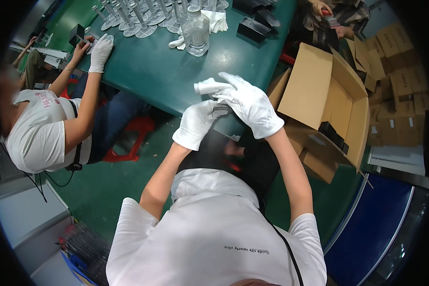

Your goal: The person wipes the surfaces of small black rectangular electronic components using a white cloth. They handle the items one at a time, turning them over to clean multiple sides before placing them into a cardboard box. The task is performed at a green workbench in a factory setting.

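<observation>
At centre of the frame, held together, likely bracing each other: left hand (pixel 195 123) curled narrow, right hand (pixel 249 106) partly spread, both inside white gloves (pixel 267 124). Cannot tell whether pinching anything where overlapping. At right, open carton (pixel 336 102), flaps splayed, probably for easy reach; inside mostly hidden, apart from black pieces (pixel 332 135) low down. Farther up, on green table (pixel 148 66), clear bottle (pixel 196 35), set back from the edge, perhaps against knocks. At top, grey stands (pixel 139 18) upright on round bases, presumably for stability; some upper ends cut off.
</observation>
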Motion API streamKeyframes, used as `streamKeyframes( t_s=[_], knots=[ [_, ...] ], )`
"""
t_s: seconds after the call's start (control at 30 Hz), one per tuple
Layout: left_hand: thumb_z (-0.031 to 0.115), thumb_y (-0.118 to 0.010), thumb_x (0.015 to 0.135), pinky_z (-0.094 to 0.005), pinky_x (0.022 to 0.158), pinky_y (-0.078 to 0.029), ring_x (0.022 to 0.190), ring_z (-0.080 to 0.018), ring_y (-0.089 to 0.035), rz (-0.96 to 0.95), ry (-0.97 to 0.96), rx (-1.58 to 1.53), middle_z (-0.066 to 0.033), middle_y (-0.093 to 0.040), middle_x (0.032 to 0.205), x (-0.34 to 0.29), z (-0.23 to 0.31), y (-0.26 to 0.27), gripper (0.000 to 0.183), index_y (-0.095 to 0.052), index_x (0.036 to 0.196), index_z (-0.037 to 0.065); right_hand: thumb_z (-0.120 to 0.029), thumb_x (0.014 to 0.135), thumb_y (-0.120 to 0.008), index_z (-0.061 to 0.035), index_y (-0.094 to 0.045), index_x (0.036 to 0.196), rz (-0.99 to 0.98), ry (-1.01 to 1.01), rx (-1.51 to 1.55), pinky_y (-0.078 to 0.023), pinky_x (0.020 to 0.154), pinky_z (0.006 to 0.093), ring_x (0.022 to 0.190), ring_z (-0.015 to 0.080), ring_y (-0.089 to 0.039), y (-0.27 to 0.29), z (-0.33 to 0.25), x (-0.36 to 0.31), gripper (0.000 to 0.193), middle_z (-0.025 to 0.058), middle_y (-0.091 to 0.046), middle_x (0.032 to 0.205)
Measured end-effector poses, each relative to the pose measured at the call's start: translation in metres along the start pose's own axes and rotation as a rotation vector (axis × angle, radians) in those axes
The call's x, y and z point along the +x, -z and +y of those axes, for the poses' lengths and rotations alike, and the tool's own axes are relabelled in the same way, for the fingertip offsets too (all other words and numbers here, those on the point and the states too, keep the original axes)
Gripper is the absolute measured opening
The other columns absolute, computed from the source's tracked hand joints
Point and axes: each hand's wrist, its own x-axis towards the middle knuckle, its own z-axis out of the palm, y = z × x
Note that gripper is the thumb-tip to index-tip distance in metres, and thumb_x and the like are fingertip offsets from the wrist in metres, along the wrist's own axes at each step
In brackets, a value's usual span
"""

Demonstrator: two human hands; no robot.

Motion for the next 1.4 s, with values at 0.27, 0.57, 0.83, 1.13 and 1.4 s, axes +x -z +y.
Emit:
streamKeyframes(
  t_s=[0.27, 0.57, 0.83, 1.13, 1.4],
  knots=[
    [0.007, -0.072, 0.077, -0.0370, 0.068, -0.055, 0.079, -0.0272, -0.067, -0.007, -0.292, 0.670, -0.0052, -0.068, 0.085, 0.009, 0.034, -0.023, 0.014, -0.070, 0.090, 0.012, -0.017, 0.099, -0.058, -0.0121, -0.072, 0.110, 0.107, -0.410, 0.163, -0.059, 0.079, 0.0418, 0.096, 0.0345, -0.071, 0.010, -0.014, -0.046, 0.018, 0.0147, -0.066, 0.131],
    [0.009, -0.068, 0.077, -0.0346, 0.061, -0.055, 0.074, -0.0219, -0.063, 0.018, -0.395, 0.940, -0.0037, -0.057, 0.078, 0.009, 0.029, -0.026, 0.013, -0.067, 0.087, 0.017, -0.018, 0.107, -0.039, -0.0007, -0.064, 0.122, 0.038, -0.888, 0.202, -0.052, 0.088, 0.0367, 0.100, 0.0345, -0.068, 0.085, -0.029, -0.185, 0.034, 0.0201, -0.069, 0.112],
    [0.006, -0.073, 0.082, -0.0329, 0.074, -0.055, 0.085, -0.0252, -0.068, 0.119, -0.307, 0.540, -0.0056, -0.070, 0.093, 0.006, 0.024, -0.005, 0.025, -0.077, 0.106, 0.012, -0.052, 0.105, -0.048, -0.0010, -0.063, 0.136, 0.326, -1.340, 0.974, -0.051, 0.088, 0.0298, 0.102, 0.0155, -0.064, 0.032, -0.063, -0.235, 0.062, 0.0108, -0.070, 0.117],
    [0.005, -0.062, 0.096, -0.0419, 0.100, -0.051, 0.100, -0.0254, -0.066, 0.599, 0.043, -0.437, -0.0184, -0.068, 0.116, 0.051, -0.016, 0.064, 0.030, -0.061, 0.122, -0.010, -0.045, 0.107, -0.039, -0.0033, -0.065, 0.130, 0.332, -1.273, 1.468, -0.052, 0.064, 0.0273, 0.087, 0.0143, -0.066, 0.031, -0.075, -0.191, 0.054, 0.0092, -0.072, 0.116],
    [0.020, -0.066, 0.096, -0.0419, 0.105, -0.049, 0.119, -0.0324, -0.062, 0.501, 0.332, 0.131, -0.0240, -0.058, 0.137, 0.062, -0.062, 0.107, 0.061, -0.044, 0.145, -0.010, -0.062, 0.101, -0.048, -0.0074, -0.069, 0.115, 0.805, -1.200, 1.813, -0.052, 0.090, 0.0403, 0.095, 0.0217, -0.067, -0.009, -0.083, -0.220, 0.060, 0.0107, -0.071, 0.100]
  ],
)
